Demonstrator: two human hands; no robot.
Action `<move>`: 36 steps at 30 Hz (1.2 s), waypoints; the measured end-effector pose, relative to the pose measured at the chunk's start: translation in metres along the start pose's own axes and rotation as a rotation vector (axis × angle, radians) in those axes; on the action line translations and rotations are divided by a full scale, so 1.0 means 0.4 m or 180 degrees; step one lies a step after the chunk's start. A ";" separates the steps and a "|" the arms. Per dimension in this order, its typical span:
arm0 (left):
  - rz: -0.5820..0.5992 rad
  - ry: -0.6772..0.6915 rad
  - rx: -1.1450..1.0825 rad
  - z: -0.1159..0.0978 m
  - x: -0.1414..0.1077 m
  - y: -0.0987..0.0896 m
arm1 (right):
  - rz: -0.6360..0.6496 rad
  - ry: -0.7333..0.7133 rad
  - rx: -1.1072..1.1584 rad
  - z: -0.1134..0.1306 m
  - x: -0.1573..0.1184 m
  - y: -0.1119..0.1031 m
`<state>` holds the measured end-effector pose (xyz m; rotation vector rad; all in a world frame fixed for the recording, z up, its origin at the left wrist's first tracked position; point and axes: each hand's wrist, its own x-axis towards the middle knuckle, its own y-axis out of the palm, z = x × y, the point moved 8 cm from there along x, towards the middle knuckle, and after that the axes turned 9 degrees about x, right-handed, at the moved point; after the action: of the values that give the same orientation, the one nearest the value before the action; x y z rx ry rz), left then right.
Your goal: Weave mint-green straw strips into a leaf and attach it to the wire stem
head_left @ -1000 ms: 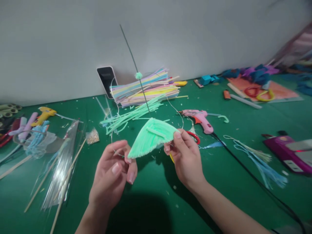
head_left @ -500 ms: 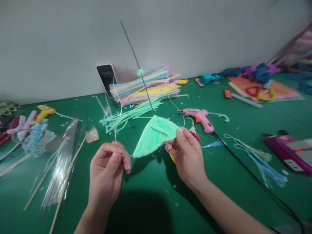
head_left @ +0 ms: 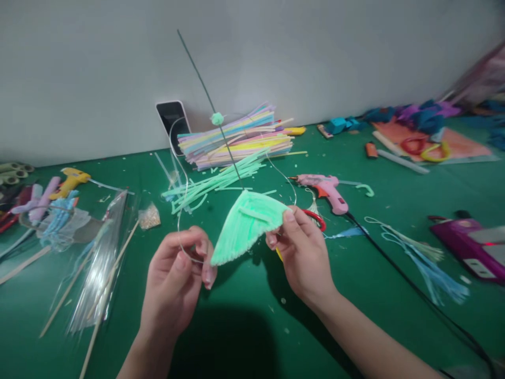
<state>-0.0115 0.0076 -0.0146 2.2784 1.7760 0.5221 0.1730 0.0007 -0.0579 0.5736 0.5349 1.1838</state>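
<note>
My right hand (head_left: pixel 303 247) pinches the right corner of a mint-green fan-shaped piece made of pipe cleaners (head_left: pixel 248 231). A short green strip lies across its face. From its top rises a thin dark stem (head_left: pixel 197 71), tilted left, with a small green pompom (head_left: pixel 216 119) partway up. My left hand (head_left: pixel 177 273) is loosely curled around a thin pale wire (head_left: pixel 185 181) near the fan's left corner. This wire arcs up over the fingers, and one end runs toward that corner. Where exactly the fingertips press it is hard to see.
Behind my hands lie bundled coloured pipe cleaners (head_left: pixel 236 139), loose green ones (head_left: pixel 221 181) and a leaning phone (head_left: pixel 173 123). A pink glue gun (head_left: pixel 325 189) with its black cord is at right. On the left are a yellow glue gun (head_left: pixel 71 181), sticks and clear plastic sleeves (head_left: pixel 97 268).
The fan and its stem have shifted slightly left and down. The wire's loop by my left hand has swung left, and that hand's fingers have moved a little toward the fan's corner.
</note>
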 end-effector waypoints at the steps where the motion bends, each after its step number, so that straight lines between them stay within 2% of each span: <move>1: 0.0083 -0.0029 -0.0059 0.001 -0.001 0.005 | 0.0019 0.0019 -0.0009 -0.002 -0.001 0.001; 5: 0.0207 -0.0102 -0.0220 0.001 -0.003 0.012 | 0.0085 0.0075 -0.0011 -0.009 -0.003 0.003; 11: -0.0068 -0.0040 0.0027 -0.010 -0.004 -0.001 | 0.0041 0.0065 -0.0029 -0.007 -0.001 -0.002; 15: -0.0118 -0.0003 0.0235 -0.013 -0.003 -0.001 | -0.0011 -0.0007 -0.0001 -0.005 0.004 -0.005; 21: -0.0713 0.0655 0.1203 -0.045 -0.020 -0.029 | 0.0024 -0.0312 -0.0075 0.011 0.001 -0.005; 26: -0.0917 0.0871 0.1353 -0.057 -0.030 -0.034 | 0.0124 -0.0636 -0.0242 0.031 -0.004 -0.002; 36: -0.1021 0.0782 0.1382 -0.057 -0.032 -0.039 | 0.0150 -0.0793 -0.0443 0.047 -0.013 -0.001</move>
<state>-0.0371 -0.0020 -0.0013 2.1801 2.5326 0.3984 0.1844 -0.0069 -0.0437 0.6063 0.2264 1.1640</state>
